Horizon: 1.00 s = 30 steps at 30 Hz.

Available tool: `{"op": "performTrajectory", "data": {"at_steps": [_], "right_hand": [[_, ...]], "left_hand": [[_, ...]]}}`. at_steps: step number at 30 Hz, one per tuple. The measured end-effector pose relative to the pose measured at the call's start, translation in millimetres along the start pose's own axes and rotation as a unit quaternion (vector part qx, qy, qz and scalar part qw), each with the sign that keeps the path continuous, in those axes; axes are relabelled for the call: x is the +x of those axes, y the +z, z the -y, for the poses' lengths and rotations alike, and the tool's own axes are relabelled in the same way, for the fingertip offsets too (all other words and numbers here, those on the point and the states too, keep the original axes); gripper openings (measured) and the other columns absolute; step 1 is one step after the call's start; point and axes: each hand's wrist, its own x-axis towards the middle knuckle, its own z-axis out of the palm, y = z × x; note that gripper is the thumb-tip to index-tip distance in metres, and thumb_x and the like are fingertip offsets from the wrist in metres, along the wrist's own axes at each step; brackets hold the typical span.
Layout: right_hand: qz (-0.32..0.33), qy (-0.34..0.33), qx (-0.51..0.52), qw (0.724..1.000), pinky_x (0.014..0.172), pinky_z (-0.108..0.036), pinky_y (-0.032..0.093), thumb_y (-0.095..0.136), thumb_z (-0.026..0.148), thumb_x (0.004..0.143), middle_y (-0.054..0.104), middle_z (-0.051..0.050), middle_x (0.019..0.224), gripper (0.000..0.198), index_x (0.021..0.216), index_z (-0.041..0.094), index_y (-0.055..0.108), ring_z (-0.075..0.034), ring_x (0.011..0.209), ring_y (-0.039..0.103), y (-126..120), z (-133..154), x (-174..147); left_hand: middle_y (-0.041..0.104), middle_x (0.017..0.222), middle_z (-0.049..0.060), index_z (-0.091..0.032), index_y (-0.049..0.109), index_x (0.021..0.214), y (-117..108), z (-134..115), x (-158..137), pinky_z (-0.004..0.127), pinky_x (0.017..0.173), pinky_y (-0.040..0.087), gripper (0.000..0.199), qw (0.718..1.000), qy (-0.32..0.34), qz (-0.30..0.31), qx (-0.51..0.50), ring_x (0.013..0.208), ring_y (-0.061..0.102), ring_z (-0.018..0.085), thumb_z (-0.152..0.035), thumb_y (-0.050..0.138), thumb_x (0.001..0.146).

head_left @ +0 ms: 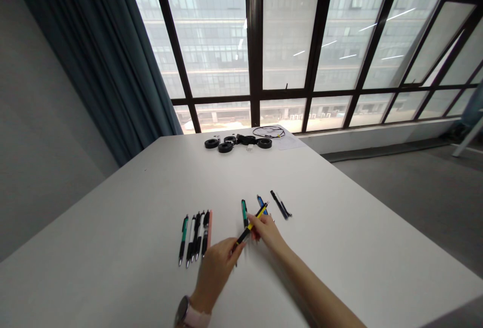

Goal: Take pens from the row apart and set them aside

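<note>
A yellow and black pen (250,225) is held at a slant above the table between both hands. My left hand (222,257), with a watch at the wrist, pinches its lower black end. My right hand (266,230) grips it near the yellow middle, and the upper tip points away to the right. Under and behind the hands lie a green and black pen (244,210) and a blue pen (260,200), each partly hidden. To the left, several pens (196,235) lie side by side in a row, a green one (183,237) outermost and a pink one (210,227) nearest my left hand.
Right of the hands lie dark slim pens or pen parts (281,205). At the far end of the white table (151,207) are black tape-like rolls (225,147), a thin black cable (268,132) and a paper sheet (290,142). Windows and a blue curtain (113,66) stand behind.
</note>
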Motion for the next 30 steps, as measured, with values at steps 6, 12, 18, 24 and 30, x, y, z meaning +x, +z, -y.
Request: {"op": "performTrajectory", "data": {"at_steps": [6,12,18,24,30], "right_hand": [[-0.029,-0.010,0.033,0.999,0.039,-0.024,0.029,0.046,0.075,0.070,0.045,0.001,0.037,0.062,0.043,0.019,0.046,-0.009,0.033,0.038,14.8,-5.2,-4.2],[-0.095,-0.025,0.084,0.992,0.042,-0.023,0.025,0.046,0.072,0.074,0.037,0.005,0.045,0.056,0.054,0.020,0.041,-0.008,0.042,0.033,33.2,-11.2,-15.0],[-0.083,-0.044,0.032,0.995,0.045,-0.023,0.021,0.045,0.069,0.077,0.031,0.006,0.051,0.054,0.057,0.020,0.038,-0.008,0.048,0.028,29.9,-9.3,-19.1],[-0.047,-0.023,-0.076,0.996,0.045,-0.022,0.027,0.039,0.069,0.082,0.041,0.004,0.048,0.057,0.056,0.018,0.045,-0.010,0.048,0.038,21.6,-4.4,-21.9],[0.062,-0.030,-0.088,0.994,0.047,-0.021,0.035,0.037,0.065,0.085,0.051,0.001,0.052,0.056,0.061,0.017,0.053,-0.011,0.048,0.048,7.8,4.7,-19.5]], "left_hand": [[0.072,0.073,0.002,-0.018,0.061,0.113,1.8,1.6,-1.2,0.018,0.053,0.045,0.040,1.000,-0.001,-0.015,-0.023,0.055,0.064,0.012,-0.042,0.034,0.096],[0.067,0.053,0.004,-0.010,0.049,0.130,5.9,-2.1,-3.9,0.020,0.039,0.039,0.059,0.997,0.047,-0.024,0.059,0.037,0.059,0.014,-0.049,0.019,0.096],[0.068,0.055,0.007,-0.005,0.038,0.136,11.5,-8.1,-6.2,0.021,0.039,0.040,0.062,0.997,0.055,-0.002,0.062,0.038,0.060,0.015,-0.047,0.014,0.097],[0.064,0.051,0.004,-0.006,0.039,0.135,15.4,-9.9,-9.6,0.020,0.037,0.037,0.052,0.998,0.033,0.033,0.051,0.037,0.057,0.014,-0.035,0.016,0.099],[0.059,0.048,0.000,-0.008,0.042,0.134,13.5,-9.0,-8.1,0.019,0.040,0.038,0.050,0.998,-0.039,0.044,-0.020,0.037,0.054,0.013,-0.034,0.020,0.098]]}}
